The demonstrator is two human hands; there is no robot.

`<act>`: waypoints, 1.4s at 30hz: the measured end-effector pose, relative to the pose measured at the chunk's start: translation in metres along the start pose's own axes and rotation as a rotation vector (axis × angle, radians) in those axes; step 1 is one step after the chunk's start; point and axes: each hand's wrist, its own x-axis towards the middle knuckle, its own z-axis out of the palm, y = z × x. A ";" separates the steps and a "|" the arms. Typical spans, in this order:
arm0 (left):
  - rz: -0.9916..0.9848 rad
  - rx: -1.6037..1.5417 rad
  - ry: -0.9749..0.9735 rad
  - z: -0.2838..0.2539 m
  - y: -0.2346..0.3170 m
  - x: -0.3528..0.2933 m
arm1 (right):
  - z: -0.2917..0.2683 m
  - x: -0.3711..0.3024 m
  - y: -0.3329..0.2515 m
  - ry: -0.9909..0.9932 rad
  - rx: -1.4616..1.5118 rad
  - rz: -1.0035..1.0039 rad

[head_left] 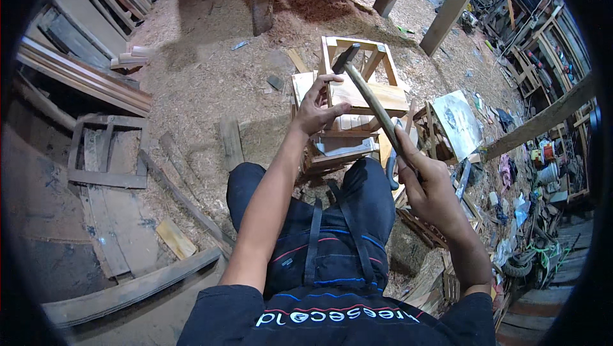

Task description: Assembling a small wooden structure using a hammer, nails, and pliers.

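A small piece of pale wooden furniture with an open frame (391,68) stands between and beyond my knees. My left hand (314,108) grips the left end of its light wooden board (377,95), with the thumb on the near side and the fingers bent over the end. In my right hand (424,176) is a hammer (372,100), held by its long wooden handle. The hammer's dark head is raised above the board near my left fingers, apart from the wood as far as I can see. Lower slats (345,148) of the furniture show beneath the board.
Wood shavings cover the ground. A wooden bench (262,4) stands at the far side, with a slanted post (453,10) to its right. An old wooden frame (108,178) lies at left below stacked planks (83,71). A pale flat panel (456,125) and clutter (543,173) are at right.
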 end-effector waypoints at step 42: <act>0.059 0.045 0.017 -0.002 -0.007 0.004 | -0.013 0.002 0.011 -0.126 -0.186 -0.114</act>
